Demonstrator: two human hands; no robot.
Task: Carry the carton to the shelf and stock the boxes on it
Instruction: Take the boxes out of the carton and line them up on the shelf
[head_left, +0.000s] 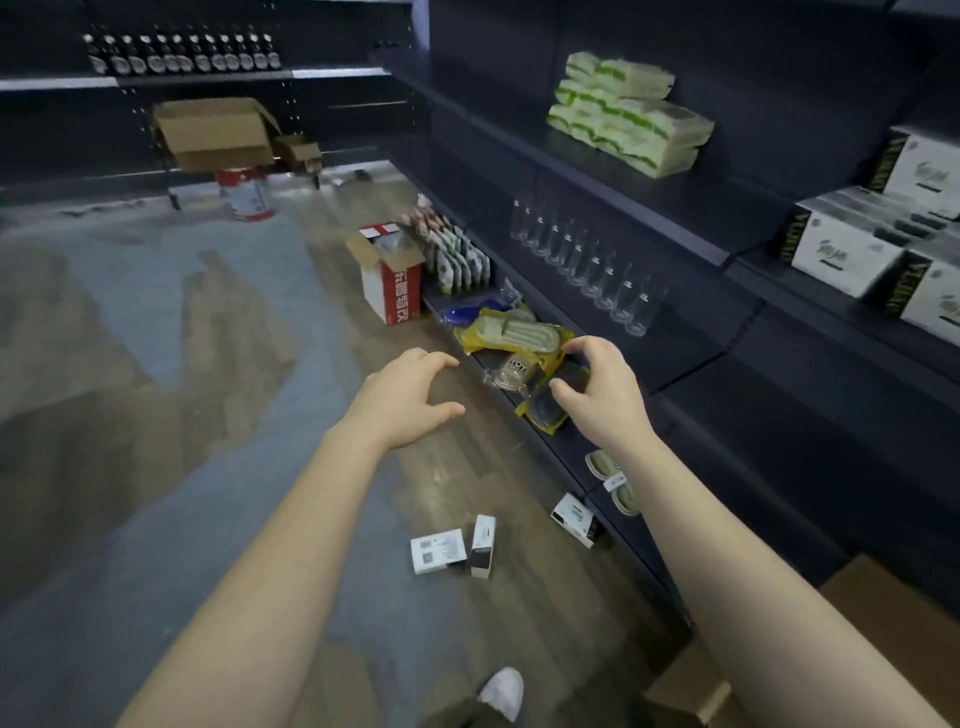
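**A:** status? where's the carton

**B:** Two candidates. Red-and-white carton (395, 283) stands open on the floor, right against the bottom shelf (571, 441), further up the aisle. Brown carton (878, 618) is low on the person's right, partly out of view. Neither is in hand.

**A:** hands?

**B:** Both arms are stretched forward. Left hand (410, 395) has loosely curled fingers and holds nothing, over bare floor. Right hand (597, 389) is clawed in front of the yellow packets (511, 332) on the bottom shelf. Can't tell if it touches them or hangs above.

**A:** boxes?

**B:** Three small white boxes (439, 551) lie loose on the floor, one right against the shelf base. Bigger white boxes (841, 249) sit on the upper right shelf.

**A:** risks

**B:** My read:
- The loose boxes lie near the walking line to the red carton, so they could get stepped on or trip the person.
- That carton's flaps are open, so a tilted lift could spill it.
- A row of glasses (587, 260) stands one level above the packets, and a carton swung in close could knock them over.
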